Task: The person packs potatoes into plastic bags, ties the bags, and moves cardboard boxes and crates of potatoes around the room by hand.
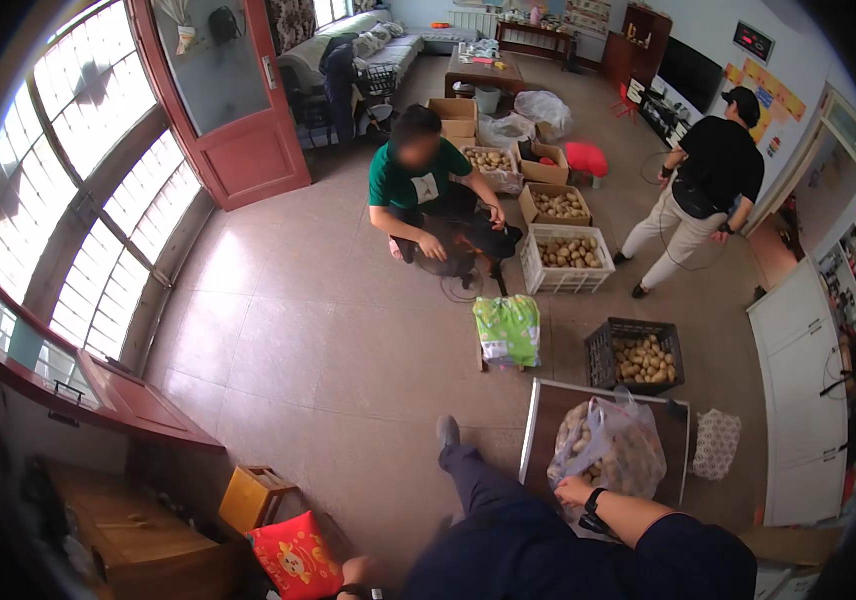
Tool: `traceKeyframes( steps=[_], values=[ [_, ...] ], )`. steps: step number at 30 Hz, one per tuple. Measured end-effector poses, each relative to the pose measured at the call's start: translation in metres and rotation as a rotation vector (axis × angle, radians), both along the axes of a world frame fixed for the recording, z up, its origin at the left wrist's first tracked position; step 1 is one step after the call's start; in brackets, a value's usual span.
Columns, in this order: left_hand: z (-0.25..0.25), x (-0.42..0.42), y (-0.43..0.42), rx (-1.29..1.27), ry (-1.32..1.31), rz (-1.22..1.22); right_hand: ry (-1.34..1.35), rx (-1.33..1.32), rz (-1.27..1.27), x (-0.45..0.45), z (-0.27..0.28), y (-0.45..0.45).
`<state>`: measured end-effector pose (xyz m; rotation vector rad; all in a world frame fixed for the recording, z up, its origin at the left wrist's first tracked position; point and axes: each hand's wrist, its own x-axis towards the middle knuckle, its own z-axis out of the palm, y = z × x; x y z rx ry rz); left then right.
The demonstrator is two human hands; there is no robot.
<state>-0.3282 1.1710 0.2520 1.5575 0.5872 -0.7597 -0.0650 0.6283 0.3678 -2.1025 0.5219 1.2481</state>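
A clear plastic bag of potatoes (638, 450) rests on a low dark-topped table (540, 440) at my right side. At the bag's near left edge, the fingers of my right hand (574, 490) are closed on the plastic; a dark band circles that wrist. My left hand (356, 570) is low at the bottom edge, beside a red cushion (296, 556) with a cartoon figure. Its fingers are too hidden to show whether they grip the cushion.
Beyond the table stand a black crate of potatoes (645, 360), a white crate (568, 282) and several cardboard boxes (556, 205). A person in green (418, 185) crouches near a stool with a green cover (508, 330). Another person in black (713, 170) stands right. A wooden stool (253, 498) is left.
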Motion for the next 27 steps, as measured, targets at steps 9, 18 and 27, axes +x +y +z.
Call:
traceKeyframes(
  steps=[9, 18, 27],
  values=[
    [0.023, 0.207, 0.083, -0.88, 0.203, 0.978, -0.035, 0.24, 0.046, 0.24, -0.014, 0.144],
    [0.122, 0.309, 0.109, -0.087, 0.432, 0.989, -0.082, 0.229, 0.018, 0.462, 0.003, 0.246],
    [0.048, 0.491, 0.301, -0.291, 0.498, 0.81, 0.047, 0.016, -0.01, 0.574, -0.012, 0.346]
  ],
)
